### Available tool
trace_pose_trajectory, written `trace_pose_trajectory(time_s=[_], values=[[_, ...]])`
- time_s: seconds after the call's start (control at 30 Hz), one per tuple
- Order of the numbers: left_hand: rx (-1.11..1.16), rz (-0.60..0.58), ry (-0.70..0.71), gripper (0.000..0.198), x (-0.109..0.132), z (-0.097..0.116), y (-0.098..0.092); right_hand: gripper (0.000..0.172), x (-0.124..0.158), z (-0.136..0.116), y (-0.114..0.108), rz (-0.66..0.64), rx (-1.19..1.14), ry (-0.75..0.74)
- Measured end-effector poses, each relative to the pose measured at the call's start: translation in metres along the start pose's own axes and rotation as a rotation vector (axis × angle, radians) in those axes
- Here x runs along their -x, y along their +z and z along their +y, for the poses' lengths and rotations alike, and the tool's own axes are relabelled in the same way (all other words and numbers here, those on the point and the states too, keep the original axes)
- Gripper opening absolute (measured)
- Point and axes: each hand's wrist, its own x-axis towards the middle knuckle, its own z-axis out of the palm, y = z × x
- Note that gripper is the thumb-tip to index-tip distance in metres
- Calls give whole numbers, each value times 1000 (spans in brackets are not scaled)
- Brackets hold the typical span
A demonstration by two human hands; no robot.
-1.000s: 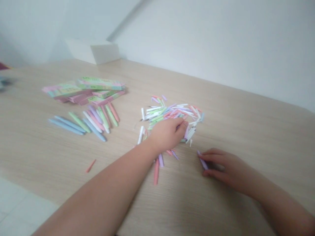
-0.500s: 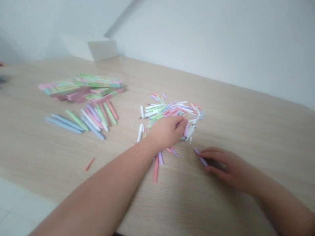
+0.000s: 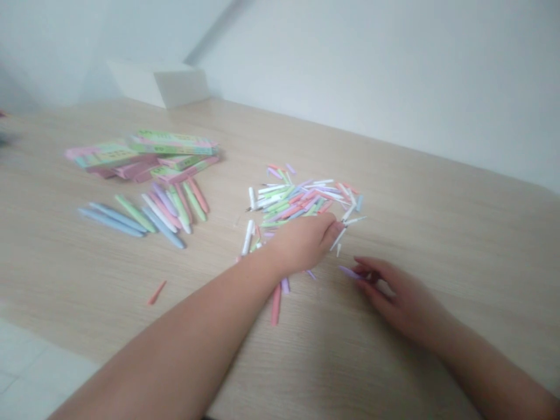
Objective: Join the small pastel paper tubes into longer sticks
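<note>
My left hand [image 3: 304,242] is closed at the right side of a heap of pen parts [image 3: 301,195], its thumb and fingers pinching a thin white pen refill [image 3: 355,220] that sticks out to the right. Under the palm, some of the parts are hidden. To the right, my right hand [image 3: 394,291] grips a purple pen barrel [image 3: 349,272] between thumb and fingertips, its pointed end toward the heap. A red pen barrel [image 3: 276,306] lies on the table just past my left forearm.
Several pastel pens [image 3: 164,204] lie in a loose row on the left. Behind them are stacked printed boxes [image 3: 175,143]. A white box [image 3: 181,87] stands at the back by the wall. One small red piece [image 3: 157,293] rests near the table's front left edge.
My left hand has shifted slightly right and down, and now has a white refill in its fingers. My right hand has closed around the purple barrel and turned it flatter.
</note>
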Motion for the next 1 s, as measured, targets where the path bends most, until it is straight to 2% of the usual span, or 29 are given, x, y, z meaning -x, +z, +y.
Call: trace_pose_trajectory(time_s=[0.13,0.27,0.37,0.5,0.6,0.77,1.0], values=[[25,-40,-10,43,1,7,2,33,-1,-11,9,155,-73,27],[121,-103,-4,40,3,14,7,24,-4,-19,17,198,-156,39],[227,-130,7,39,5,17,12,18,-7,-21,19,256,-157,-17],[241,-80,15,34,6,20,18,15,-10,-23,16,337,-103,-111],[308,-81,7,34,7,23,17,20,-10,-25,12,331,-89,-117],[578,-146,-76,41,6,22,15,14,-7,-27,8,247,-92,-103],[793,-194,-201,41,1,16,26,11,-5,-27,10,218,-80,-147]])
